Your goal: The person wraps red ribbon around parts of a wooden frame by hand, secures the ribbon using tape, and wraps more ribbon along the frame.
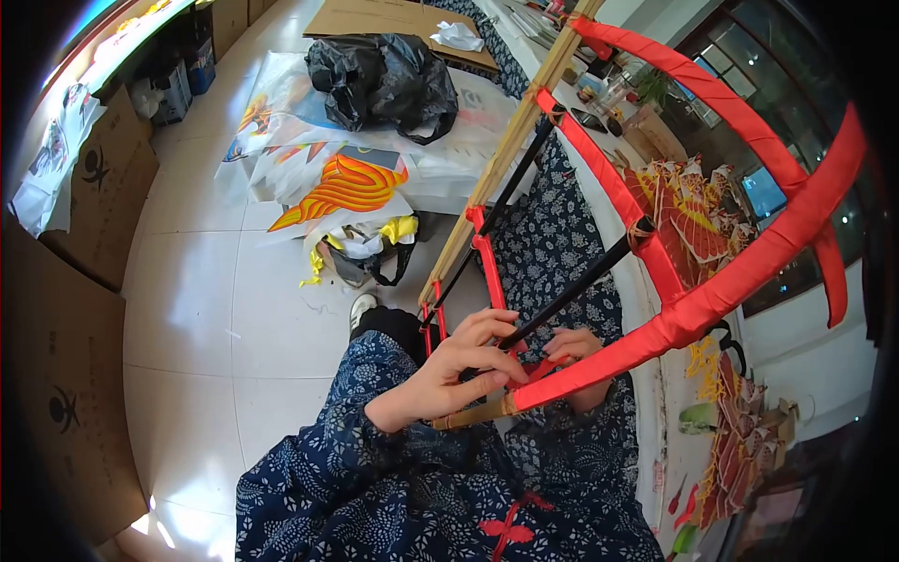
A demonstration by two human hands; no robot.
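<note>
A large bamboo frame stands across my lap, its curved bar (674, 323) wrapped in red ribbon. Near the bar's lower end the bamboo (465, 414) is bare. My left hand (459, 365) is at that end, thumb and fingers closed on the red-wrapped bar. Behind the bar my right hand (576, 351) has its fingers bent together around a loose piece of red ribbon (541, 369); its palm is partly hidden. A black rod (571, 288) runs from between my hands up to a red crosspiece. Long bare bamboo strips (524, 117) form the far side.
Cardboard boxes (70, 412) line the left side. Ahead, a low surface holds printed sheets (351, 187) and a black plastic bag (379, 84). An open bag with yellow scraps (365, 248) sits on the floor near my shoe (362, 309). Red and yellow decorations (698, 220) lie at right.
</note>
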